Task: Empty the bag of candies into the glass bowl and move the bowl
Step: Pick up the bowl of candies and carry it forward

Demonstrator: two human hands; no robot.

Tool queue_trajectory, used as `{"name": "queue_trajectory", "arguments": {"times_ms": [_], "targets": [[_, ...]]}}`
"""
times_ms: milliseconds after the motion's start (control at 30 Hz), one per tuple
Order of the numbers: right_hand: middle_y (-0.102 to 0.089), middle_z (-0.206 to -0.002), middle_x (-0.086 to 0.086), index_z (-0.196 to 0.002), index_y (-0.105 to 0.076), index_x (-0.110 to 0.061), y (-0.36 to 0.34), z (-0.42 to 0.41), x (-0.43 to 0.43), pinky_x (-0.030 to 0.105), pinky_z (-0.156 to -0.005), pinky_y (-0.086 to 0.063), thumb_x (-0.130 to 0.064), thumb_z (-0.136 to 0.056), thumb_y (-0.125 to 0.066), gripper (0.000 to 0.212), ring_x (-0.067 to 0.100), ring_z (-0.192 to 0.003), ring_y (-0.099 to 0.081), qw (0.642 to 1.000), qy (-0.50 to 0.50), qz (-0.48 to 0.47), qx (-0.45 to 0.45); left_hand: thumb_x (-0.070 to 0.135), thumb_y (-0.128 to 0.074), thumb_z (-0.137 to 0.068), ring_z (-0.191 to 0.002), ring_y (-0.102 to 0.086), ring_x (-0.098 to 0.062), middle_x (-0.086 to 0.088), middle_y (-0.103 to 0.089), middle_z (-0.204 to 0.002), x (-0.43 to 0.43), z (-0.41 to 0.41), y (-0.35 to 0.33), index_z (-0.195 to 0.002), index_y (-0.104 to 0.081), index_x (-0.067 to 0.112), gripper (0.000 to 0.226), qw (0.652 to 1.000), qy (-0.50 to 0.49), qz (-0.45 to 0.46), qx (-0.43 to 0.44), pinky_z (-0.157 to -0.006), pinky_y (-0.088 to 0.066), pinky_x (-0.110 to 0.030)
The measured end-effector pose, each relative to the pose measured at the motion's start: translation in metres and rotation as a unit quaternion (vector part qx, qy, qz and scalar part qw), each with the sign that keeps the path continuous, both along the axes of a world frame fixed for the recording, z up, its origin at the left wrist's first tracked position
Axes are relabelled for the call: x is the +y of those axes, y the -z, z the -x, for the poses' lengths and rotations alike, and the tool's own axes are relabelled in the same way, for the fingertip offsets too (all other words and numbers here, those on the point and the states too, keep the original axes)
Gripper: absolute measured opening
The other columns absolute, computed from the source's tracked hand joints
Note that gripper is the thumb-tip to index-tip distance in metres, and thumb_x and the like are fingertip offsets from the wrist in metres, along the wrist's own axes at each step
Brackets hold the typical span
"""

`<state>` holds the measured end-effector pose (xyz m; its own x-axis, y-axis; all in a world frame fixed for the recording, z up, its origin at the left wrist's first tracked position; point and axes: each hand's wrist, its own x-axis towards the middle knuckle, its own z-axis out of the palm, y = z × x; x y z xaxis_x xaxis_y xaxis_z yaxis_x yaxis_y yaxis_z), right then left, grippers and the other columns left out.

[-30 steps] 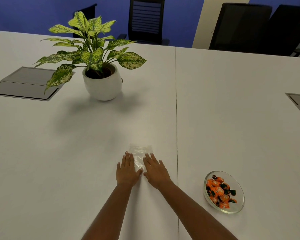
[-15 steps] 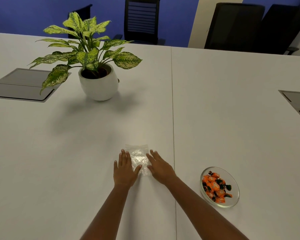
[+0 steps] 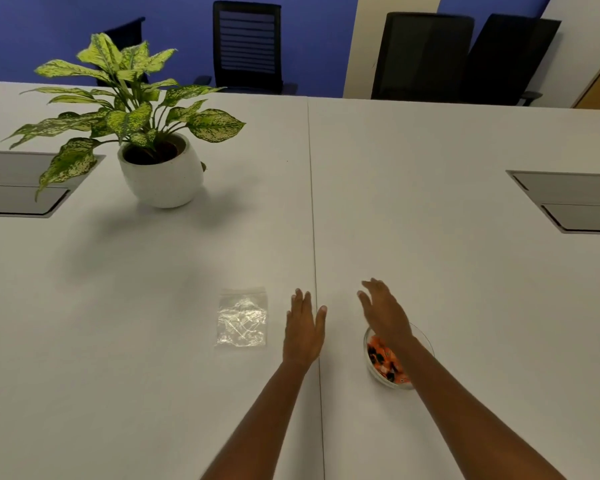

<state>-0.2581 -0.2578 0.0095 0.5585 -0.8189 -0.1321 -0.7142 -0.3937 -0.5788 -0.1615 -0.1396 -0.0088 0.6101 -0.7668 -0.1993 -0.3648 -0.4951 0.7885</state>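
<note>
— Bag (image 3: 242, 317) is lying flat and empty on the table (image 3: 465, 306), touched by nothing?
— Yes. Left hand (image 3: 303, 329) is hovering just beside it, fingers spread; right hand (image 3: 383, 311) is stretching open-palmed over the bowl (image 3: 374, 367) holding candies (image 3: 383, 358).

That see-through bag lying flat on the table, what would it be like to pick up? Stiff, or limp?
Probably limp: the plastic bag is thin, clear and creased, lying flat on the white table. Likely very light too, since it looks empty, with the candies in the glass bowl. Lying so flat, its edge may be fiddly to pinch, and a push might just slide it.
</note>
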Motion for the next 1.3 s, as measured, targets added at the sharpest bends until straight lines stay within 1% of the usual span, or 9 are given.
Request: {"name": "queue_trajectory", "arguments": {"times_ms": [133, 333, 467, 533, 600, 733, 867, 1167, 1300], "targets": [[-0.049, -0.138, 0.015, -0.127, -0.05, -0.004, 0.0, 0.042, -0.016, 0.04, -0.106, -0.034, -0.024, -0.097, -0.037, 0.038, 0.03, -0.127, -0.045, 0.991, 0.129, 0.012, -0.02, 0.034, -0.028, -0.099, -0.146, 0.0, -0.016, -0.005, -0.003, -0.159, -0.013, 0.035, 0.003, -0.146, -0.011, 0.011, 0.055, 0.997, 0.02, 0.001, 0.077, -0.119, -0.005, -0.034], [-0.06, -0.121, 0.023, -0.113, -0.058, 0.003, 0.012, 0.087, -0.024, 0.043, -0.1, -0.037, -0.025, -0.096, -0.037, 0.039, 0.037, -0.116, -0.051, 0.944, 0.264, -0.149, -0.131, 0.036, -0.023, -0.099, -0.146, -0.001, -0.017, -0.006, -0.005, -0.159, -0.02, 0.066, 0.01, -0.146, -0.01, 0.011, 0.054, 0.984, 0.035, -0.019, 0.175, -0.12, -0.004, -0.035], [-0.06, -0.123, 0.019, -0.111, -0.061, -0.002, 0.025, 0.107, -0.011, 0.044, -0.103, -0.037, -0.021, -0.095, -0.041, 0.032, 0.031, -0.12, -0.051, 0.882, 0.282, -0.268, -0.267, 0.037, -0.019, -0.099, -0.142, -0.026, -0.023, -0.014, -0.032, -0.151, -0.022, 0.077, 0.009, -0.141, -0.031, 0.007, 0.052, 0.967, -0.006, 0.009, 0.254, -0.12, -0.018, -0.041], [-0.063, -0.114, 0.019, -0.101, -0.065, -0.005, 0.032, 0.112, -0.002, 0.042, -0.097, -0.043, -0.019, -0.094, -0.044, 0.026, 0.031, -0.116, -0.054, 0.859, 0.287, -0.29, -0.31, 0.037, -0.019, -0.099, -0.134, -0.039, -0.025, -0.015, -0.046, -0.142, -0.022, 0.079, 0.007, -0.135, -0.041, 0.008, 0.051, 0.959, -0.021, 0.019, 0.283, -0.116, -0.028, -0.044], [-0.065, -0.109, 0.018, -0.1, -0.066, -0.005, 0.036, 0.112, 0.007, 0.035, -0.087, -0.048, -0.021, -0.094, -0.043, 0.028, 0.031, -0.109, -0.057, 0.855, 0.278, -0.297, -0.321, 0.036, -0.018, -0.1, -0.127, -0.047, -0.026, -0.015, -0.053, -0.135, -0.023, 0.08, 0.007, -0.13, -0.048, 0.01, 0.05, 0.952, -0.027, 0.025, 0.305, -0.113, -0.033, -0.044], [-0.056, -0.127, 0.015, -0.122, -0.055, -0.003, 0.043, 0.103, 0.019, 0.041, -0.103, -0.036, -0.026, -0.099, -0.024, 0.044, 0.026, -0.112, -0.051, 0.839, 0.272, -0.324, -0.343, 0.036, -0.016, -0.1, -0.122, -0.052, -0.029, -0.018, -0.058, -0.129, -0.027, 0.083, 0.006, -0.124, -0.054, 0.007, 0.053, 0.946, -0.034, 0.028, 0.321, -0.111, -0.036, -0.045], [-0.055, -0.129, 0.016, -0.119, -0.056, -0.007, 0.043, 0.096, 0.021, 0.049, -0.112, -0.031, -0.026, -0.098, -0.021, 0.045, 0.032, -0.124, -0.047, 0.809, 0.302, -0.344, -0.37, 0.034, -0.016, -0.1, -0.116, -0.056, -0.028, -0.018, -0.062, -0.122, -0.03, 0.088, 0.004, -0.115, -0.058, 0.006, 0.052, 0.945, -0.066, 0.034, 0.319, -0.107, -0.04, -0.042], [-0.062, -0.114, 0.015, -0.111, -0.061, -0.004, 0.03, 0.062, 0.017, 0.046, -0.108, -0.035, -0.022, -0.097, -0.024, 0.043, 0.033, -0.118, -0.052, 0.811, 0.3, -0.339, -0.37, 0.034, -0.018, -0.1, -0.112, -0.059, -0.028, -0.017, -0.065, -0.117, -0.022, 0.068, 0.005, -0.112, -0.061, 0.008, 0.051, 0.938, -0.118, 0.068, 0.32, -0.104, -0.044, -0.043], [-0.062, -0.12, 0.02, -0.109, -0.062, -0.003, 0.02, 0.037, 0.016, 0.044, -0.106, -0.037, -0.02, -0.096, -0.024, 0.043, 0.034, -0.116, -0.053, 0.819, 0.292, -0.334, -0.364, 0.035, -0.019, -0.1, -0.117, -0.055, -0.027, -0.013, -0.063, -0.12, -0.02, 0.051, -0.001, -0.116, -0.059, 0.014, 0.048, 0.929, -0.147, 0.1, 0.324, -0.106, -0.042, -0.039]]}}
